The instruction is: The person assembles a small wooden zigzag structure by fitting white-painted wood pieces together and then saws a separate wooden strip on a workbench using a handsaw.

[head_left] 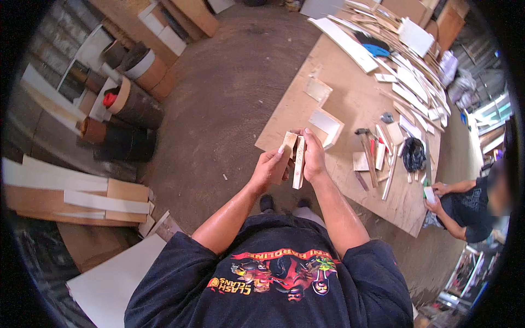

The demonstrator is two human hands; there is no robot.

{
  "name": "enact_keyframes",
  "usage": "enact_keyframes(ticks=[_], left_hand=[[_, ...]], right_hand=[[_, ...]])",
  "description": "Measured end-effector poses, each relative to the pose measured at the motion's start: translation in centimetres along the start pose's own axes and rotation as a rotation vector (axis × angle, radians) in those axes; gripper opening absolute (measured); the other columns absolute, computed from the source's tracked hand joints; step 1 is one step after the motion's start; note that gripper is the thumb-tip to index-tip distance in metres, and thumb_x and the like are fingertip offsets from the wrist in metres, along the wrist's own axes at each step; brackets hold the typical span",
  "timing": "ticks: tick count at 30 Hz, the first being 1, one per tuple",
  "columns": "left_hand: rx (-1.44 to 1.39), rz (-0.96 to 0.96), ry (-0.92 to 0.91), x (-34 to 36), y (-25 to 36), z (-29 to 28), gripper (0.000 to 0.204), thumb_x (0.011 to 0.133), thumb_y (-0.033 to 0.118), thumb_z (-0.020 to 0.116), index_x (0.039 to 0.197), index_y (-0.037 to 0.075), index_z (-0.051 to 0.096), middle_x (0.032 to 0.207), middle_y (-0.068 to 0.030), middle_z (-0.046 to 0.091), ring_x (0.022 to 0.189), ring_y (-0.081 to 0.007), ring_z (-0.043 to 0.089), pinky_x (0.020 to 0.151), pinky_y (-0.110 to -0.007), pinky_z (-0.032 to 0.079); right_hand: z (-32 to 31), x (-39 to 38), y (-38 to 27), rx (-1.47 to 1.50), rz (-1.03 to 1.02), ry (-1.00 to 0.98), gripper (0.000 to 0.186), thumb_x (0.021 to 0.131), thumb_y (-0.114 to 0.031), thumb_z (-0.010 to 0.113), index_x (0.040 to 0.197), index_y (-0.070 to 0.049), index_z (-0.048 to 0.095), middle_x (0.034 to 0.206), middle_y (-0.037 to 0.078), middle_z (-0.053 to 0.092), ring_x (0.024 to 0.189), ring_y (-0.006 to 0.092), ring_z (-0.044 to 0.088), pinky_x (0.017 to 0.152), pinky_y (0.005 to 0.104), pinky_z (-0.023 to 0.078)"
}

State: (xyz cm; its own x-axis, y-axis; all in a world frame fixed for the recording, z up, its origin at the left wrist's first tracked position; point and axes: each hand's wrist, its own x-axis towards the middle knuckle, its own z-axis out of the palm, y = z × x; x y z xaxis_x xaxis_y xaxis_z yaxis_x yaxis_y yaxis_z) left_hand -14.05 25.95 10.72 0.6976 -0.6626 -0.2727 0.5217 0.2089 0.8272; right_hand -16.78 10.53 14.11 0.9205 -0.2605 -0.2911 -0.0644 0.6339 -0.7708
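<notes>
In front of my chest, above the floor beside the table, I hold two short pale wooden pieces. My left hand is closed round the left wooden piece, with the thumb on its face. The right wooden piece stands on edge in my right hand, whose fingers wrap its outer side. A narrow dark gap runs between the two. Whether they are joined lower down is hidden. Just beyond my right hand, a white-faced corner piece rests on the table.
The wooden table carries a hammer, a black plastic bag, a blue brush and a heap of wood strips. Another person holds a white piece at the right. Rolls and stacked boards stand left.
</notes>
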Motion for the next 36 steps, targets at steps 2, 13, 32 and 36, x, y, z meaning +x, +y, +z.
enact_keyframes(ticks=[2,13,32,36], left_hand=[[-0.024,-0.070,-0.030,1.3,-0.7,1.3,0.048,0.103,0.046,0.052,0.104,0.000,0.063,0.081,-0.0080,0.065,0.065,-0.0173,0.061,0.057,-0.032,0.048],[0.260,-0.185,-0.063,10.8,-8.0,10.6,0.039,0.104,0.039,0.054,0.110,0.002,0.064,0.082,-0.0034,0.062,0.066,-0.0137,0.057,0.060,-0.031,0.048],[0.905,-0.228,0.141,23.4,-19.0,15.4,0.042,0.096,0.036,0.068,0.086,-0.004,0.063,0.074,-0.0125,0.068,0.065,-0.0189,0.061,0.061,-0.037,0.049],[0.753,-0.242,0.215,25.0,-20.8,13.2,0.037,0.096,0.034,0.069,0.089,-0.002,0.064,0.076,-0.0085,0.070,0.065,-0.0166,0.065,0.060,-0.034,0.052]], right_hand=[[-2.1,-0.1,-0.7,0.004,-0.021,0.014,0.036,0.107,-0.032,0.041,0.120,-0.004,0.058,0.098,0.009,0.066,0.086,0.0190,0.065,0.076,0.0355,0.055],[-14.7,0.3,-2.8,-0.221,-0.267,0.394,0.012,0.105,-0.016,0.054,0.108,-0.005,0.057,0.095,0.001,0.059,0.091,0.0097,0.055,0.084,0.0276,0.047],[-33.0,11.0,3.2,-0.262,-0.103,0.852,0.018,0.103,-0.017,0.053,0.102,0.000,0.058,0.091,0.008,0.061,0.089,0.0229,0.059,0.084,0.0375,0.048],[-33.1,11.3,2.2,-0.155,-0.102,0.763,0.017,0.104,-0.018,0.052,0.102,-0.002,0.057,0.092,0.005,0.059,0.088,0.0153,0.053,0.084,0.0334,0.045]])
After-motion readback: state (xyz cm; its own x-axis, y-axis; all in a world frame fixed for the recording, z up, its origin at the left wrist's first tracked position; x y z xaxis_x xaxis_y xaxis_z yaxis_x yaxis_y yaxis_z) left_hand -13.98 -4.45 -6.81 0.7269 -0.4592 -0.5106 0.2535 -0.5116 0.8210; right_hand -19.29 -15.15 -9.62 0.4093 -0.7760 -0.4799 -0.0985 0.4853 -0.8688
